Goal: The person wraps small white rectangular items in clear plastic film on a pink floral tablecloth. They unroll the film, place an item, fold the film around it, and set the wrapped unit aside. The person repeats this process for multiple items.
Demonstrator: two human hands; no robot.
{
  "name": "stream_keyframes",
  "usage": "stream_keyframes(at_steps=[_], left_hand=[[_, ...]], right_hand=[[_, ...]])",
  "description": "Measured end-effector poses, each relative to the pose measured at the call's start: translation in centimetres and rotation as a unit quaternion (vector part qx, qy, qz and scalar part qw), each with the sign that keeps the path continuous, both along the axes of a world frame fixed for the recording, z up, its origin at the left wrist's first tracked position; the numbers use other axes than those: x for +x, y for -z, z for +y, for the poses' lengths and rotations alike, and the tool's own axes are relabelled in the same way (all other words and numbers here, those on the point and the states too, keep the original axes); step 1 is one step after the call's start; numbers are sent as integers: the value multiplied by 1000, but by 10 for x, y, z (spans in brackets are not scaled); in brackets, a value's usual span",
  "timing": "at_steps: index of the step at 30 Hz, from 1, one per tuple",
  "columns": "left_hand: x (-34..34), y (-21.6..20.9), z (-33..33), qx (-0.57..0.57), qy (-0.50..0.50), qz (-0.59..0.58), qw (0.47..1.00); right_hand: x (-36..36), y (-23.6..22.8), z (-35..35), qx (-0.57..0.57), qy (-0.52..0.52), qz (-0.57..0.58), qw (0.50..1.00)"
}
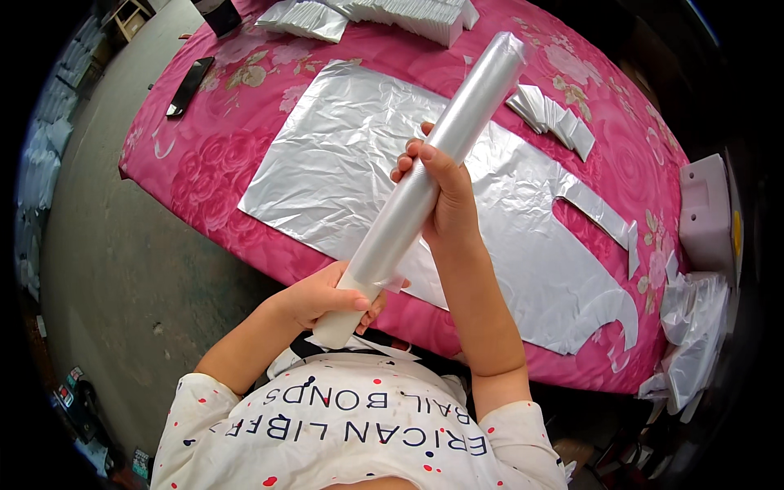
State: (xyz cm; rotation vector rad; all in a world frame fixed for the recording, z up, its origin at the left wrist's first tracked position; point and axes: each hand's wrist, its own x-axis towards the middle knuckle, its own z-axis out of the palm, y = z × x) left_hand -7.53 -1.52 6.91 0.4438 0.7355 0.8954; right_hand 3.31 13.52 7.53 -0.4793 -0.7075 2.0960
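A long roll of clear plastic film (398, 214) slants across the view, its near end at my body and its far end raised over the table. My left hand (336, 297) is closed around the near end. Around the middle, the fingers of my right hand (437, 184) wrap the roll. Beneath it, a large silvery plastic sheet (318, 155) lies spread and wrinkled on the table. At its right side the sheet is cut into a curved shape with a narrow strap. The roll hides part of the sheet.
A pink flowered cloth (208, 175) covers the table. Stacks of folded white pieces (408, 18) stand at the far edge, with a smaller folded bundle (554, 121) at the right. A black phone (189, 86) lies at the left. Clear plastic bags (694, 327) hang beyond the right edge.
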Motion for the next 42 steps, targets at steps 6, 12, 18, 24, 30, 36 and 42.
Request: stream_keyframes(at_steps=[6, 12, 18, 24, 30, 36, 42], left_hand=[[10, 4, 1, -1, 9, -37, 999], [12, 14, 3, 10, 55, -96, 994], [16, 24, 12, 23, -30, 38, 999], [16, 34, 3, -6, -13, 254, 967], [-13, 35, -27, -83, 101, 84, 988], [-19, 37, -55, -146, 137, 202, 959], [-19, 30, -61, -120, 133, 307, 935]], right_hand=[[14, 3, -4, 29, 22, -9, 999], [23, 12, -8, 21, 27, 4, 999], [28, 19, -21, 17, 57, -74, 996], [29, 38, -28, -21, 40, -122, 992], [79, 54, 29, -40, 117, -109, 986], [136, 56, 68, 131, 134, -368, 911], [139, 42, 65, 162, -82, -475, 861]])
